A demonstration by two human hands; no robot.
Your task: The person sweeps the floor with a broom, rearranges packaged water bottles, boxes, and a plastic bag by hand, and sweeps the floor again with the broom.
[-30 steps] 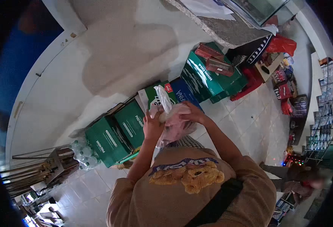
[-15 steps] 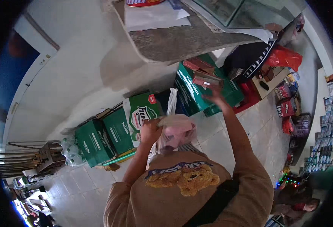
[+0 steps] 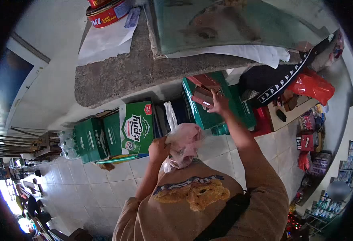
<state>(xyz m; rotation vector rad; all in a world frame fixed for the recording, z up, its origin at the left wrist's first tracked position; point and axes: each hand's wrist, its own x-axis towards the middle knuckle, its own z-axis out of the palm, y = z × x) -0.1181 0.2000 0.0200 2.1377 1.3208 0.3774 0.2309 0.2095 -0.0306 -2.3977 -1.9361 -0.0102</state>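
In the head view, a rough grey stone slab (image 3: 104,87) with a rounded lower-left corner carries creased white paper (image 3: 104,45), a round red tin (image 3: 108,17) near its left edge and a smooth, greenish glass sheet (image 3: 224,28) toward its right. Below stand a flat-sided cardboard Huda carton (image 3: 136,127) and a green carton (image 3: 211,119); glossy pale tiles (image 3: 104,184) pave the floor.

The left hand (image 3: 159,150) is closed on a thin, crumpled plastic bag (image 3: 184,140), see-through and pinkish, hanging before the shirt. The right hand (image 3: 219,103) touches the right end of a brownish-red oblong box (image 3: 203,97), near the green carton's left edge; whether its fingers grip, I cannot tell. A similar box (image 3: 204,81) lies against it, nearer the upper-left corner.
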